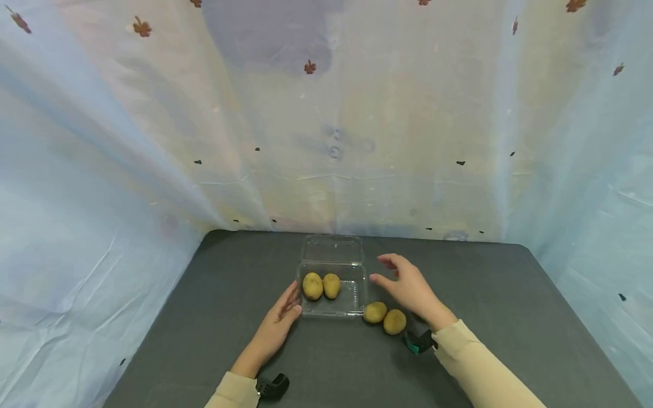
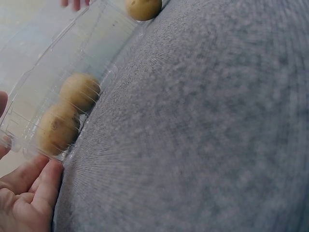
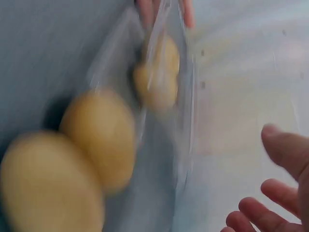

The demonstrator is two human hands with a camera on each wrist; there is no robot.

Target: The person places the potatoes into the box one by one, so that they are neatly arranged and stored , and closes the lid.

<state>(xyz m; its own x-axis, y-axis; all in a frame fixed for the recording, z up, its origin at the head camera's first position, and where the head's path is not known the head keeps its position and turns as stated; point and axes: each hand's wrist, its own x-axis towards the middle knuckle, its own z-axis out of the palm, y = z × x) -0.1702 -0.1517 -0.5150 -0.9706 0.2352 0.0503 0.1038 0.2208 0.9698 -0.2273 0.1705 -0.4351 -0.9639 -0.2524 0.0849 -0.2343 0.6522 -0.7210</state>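
A clear plastic clamshell box (image 1: 331, 311) stands on the table with its lid (image 1: 333, 249) raised at the back. Two potatoes (image 1: 313, 286) lie side by side in its left half. My left hand (image 1: 275, 326) rests against the box's left side, thumb at the near corner; the left wrist view shows the fingertips right at the plastic. To the right of the box my right hand (image 1: 408, 286) hovers, thumb and fingers apart and nothing between them. Just below that hand, by the box's near right corner, two more potatoes (image 1: 375, 312) sit on the table, blurred in the right wrist view.
The dark grey table (image 1: 245, 266) reaches back to a pale curtain (image 1: 357, 192) printed with small leaves, which also hangs along both sides. Each wrist wears a black strap, the right one (image 1: 419, 341) close to the loose potatoes.
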